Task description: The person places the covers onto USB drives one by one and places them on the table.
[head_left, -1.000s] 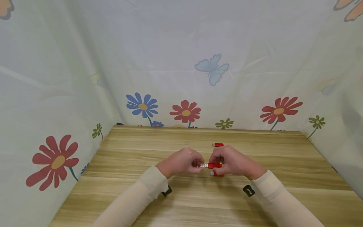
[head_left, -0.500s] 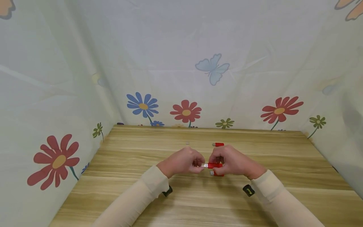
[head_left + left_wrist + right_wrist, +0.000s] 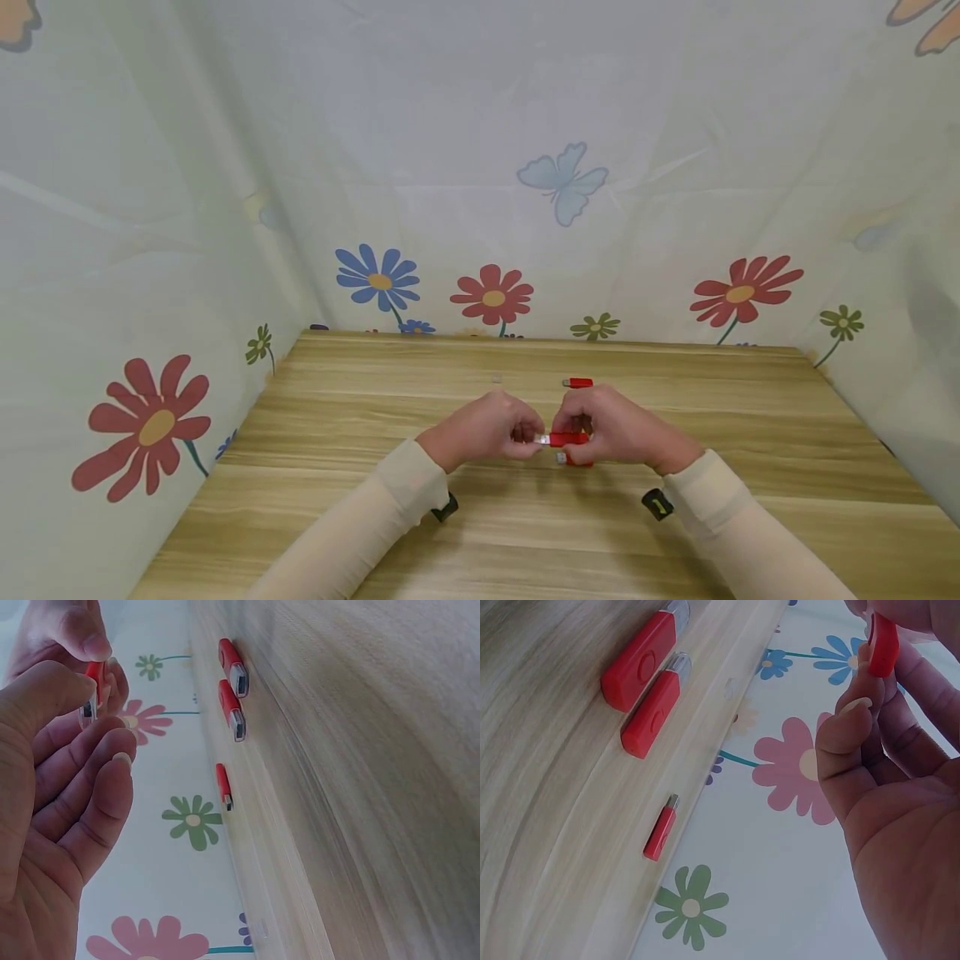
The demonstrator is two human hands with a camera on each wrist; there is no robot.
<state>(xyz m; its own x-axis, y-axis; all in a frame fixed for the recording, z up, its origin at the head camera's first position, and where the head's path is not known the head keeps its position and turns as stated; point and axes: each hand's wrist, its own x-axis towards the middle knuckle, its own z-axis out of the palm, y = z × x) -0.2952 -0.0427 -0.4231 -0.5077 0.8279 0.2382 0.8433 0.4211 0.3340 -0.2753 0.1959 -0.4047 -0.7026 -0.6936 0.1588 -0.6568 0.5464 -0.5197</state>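
On the wooden table, two red sticks look capped; left hand and right hand pinch a third stick; twelve o'clock's bare stick remains.

- You have soft, even, slightly muted light over the table.
- Soft-edged shadows on it beneath your sleeves.
- Pale glint on the curtain behind it.
- Your wrist views: hazy, fine detail soft.

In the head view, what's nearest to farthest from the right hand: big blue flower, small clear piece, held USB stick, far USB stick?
1. Held USB stick: in the right hand.
2. Far USB stick: table, beyond the hand.
3. Small clear piece: table, farther left.
4. Big blue flower: backdrop, upper left.
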